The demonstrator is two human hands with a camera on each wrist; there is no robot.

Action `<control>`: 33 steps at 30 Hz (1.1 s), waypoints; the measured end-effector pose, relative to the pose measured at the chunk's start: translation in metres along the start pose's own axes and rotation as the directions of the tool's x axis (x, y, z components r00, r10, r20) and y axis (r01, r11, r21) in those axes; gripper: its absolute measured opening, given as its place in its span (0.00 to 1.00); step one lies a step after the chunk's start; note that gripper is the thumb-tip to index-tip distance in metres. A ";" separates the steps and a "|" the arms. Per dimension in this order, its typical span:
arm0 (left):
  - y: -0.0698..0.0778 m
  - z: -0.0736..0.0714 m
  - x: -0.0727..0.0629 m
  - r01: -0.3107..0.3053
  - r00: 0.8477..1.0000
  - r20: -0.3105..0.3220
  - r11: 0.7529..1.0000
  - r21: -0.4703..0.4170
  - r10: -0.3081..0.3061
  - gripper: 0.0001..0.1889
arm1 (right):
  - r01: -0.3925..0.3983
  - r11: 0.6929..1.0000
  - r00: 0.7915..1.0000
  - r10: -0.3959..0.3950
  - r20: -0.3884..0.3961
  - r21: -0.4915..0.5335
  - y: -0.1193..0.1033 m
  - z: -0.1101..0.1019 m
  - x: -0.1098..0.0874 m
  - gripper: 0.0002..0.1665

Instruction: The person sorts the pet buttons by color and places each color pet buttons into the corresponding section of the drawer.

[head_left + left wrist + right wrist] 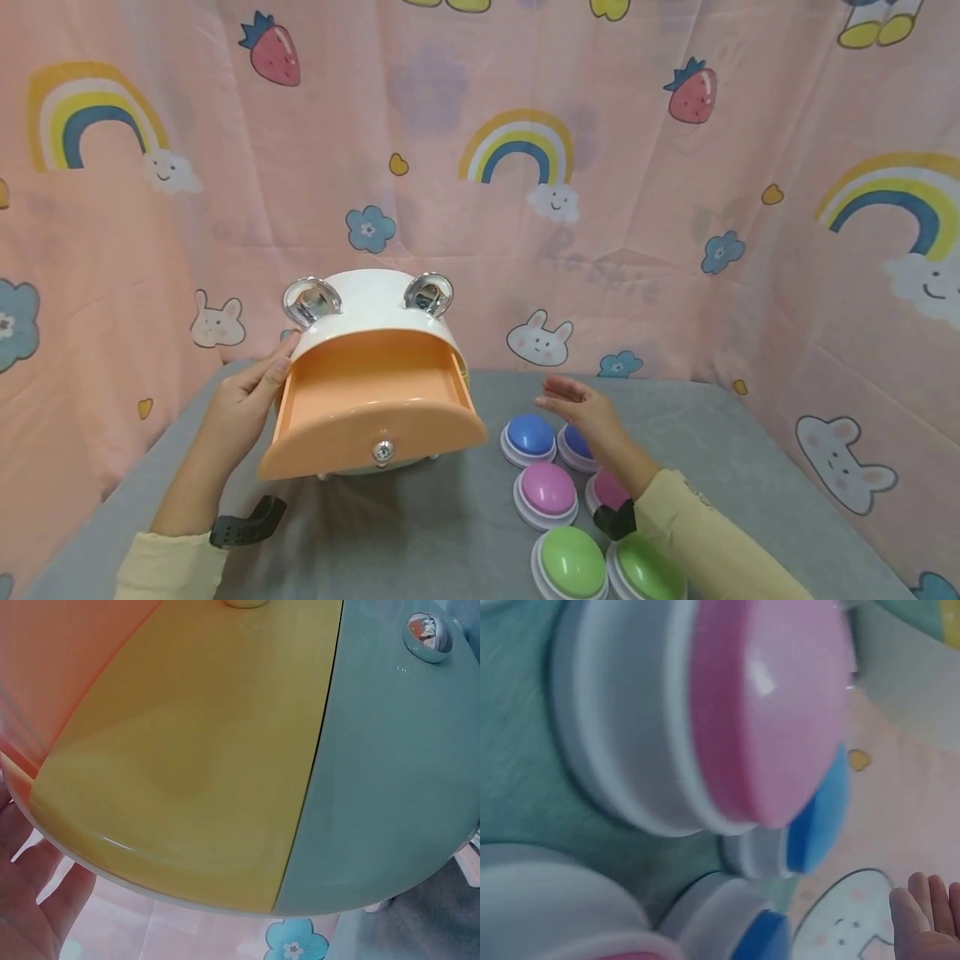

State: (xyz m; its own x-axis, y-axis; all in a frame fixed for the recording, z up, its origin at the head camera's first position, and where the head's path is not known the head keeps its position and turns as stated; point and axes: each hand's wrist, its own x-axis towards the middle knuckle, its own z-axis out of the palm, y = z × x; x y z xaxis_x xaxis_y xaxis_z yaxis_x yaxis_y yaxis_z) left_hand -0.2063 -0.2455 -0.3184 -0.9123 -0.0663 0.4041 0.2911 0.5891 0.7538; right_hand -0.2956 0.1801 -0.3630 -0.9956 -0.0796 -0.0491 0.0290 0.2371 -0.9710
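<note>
A rounded white drawer cabinet (367, 292) with two silver ears stands on the table. Its top orange drawer (375, 429) is pulled out, and no object shows inside. Yellow (187, 757) and green (375, 780) drawer fronts appear in the left wrist view. My left hand (243, 404) rests against the cabinet's left side, thumb by its front edge and fingers fairly straight. With straight fingers and nothing in it, my right hand (592, 417) hovers near a blue domed button (531, 435). The right forearm partly hides the right column of buttons.
Domed buttons on white round bases stand in two columns right of the cabinet, including a pink button (549, 489) and a green button (573, 561). A grey cloth covers the table (450, 550). A pink printed curtain (630, 275) hangs behind and at both sides.
</note>
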 end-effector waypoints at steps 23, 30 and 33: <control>-0.001 0.001 0.000 0.008 1.000 -0.003 1.000 -0.014 -0.008 0.26 | 0.014 0.975 0.996 0.007 0.094 -0.221 0.030 0.017 0.006 0.46; -0.001 0.001 -0.001 0.012 1.000 -0.003 1.000 -0.018 -0.012 0.26 | -0.031 0.940 0.996 0.057 0.066 -0.341 0.036 0.020 0.008 0.49; -0.001 0.002 -0.001 0.011 1.000 -0.007 1.000 -0.020 -0.011 0.26 | -0.045 0.920 0.996 0.073 0.057 -0.390 0.037 0.021 0.007 0.50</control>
State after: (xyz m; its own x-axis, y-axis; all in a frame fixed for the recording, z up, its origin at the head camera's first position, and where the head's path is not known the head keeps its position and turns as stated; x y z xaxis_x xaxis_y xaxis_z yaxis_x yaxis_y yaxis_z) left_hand -0.2064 -0.2446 -0.3199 -0.9136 -0.0786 0.3991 0.2865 0.5722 0.7685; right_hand -0.2994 0.1676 -0.4039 -0.9842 -0.1171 -0.1331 0.0368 0.5996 -0.7995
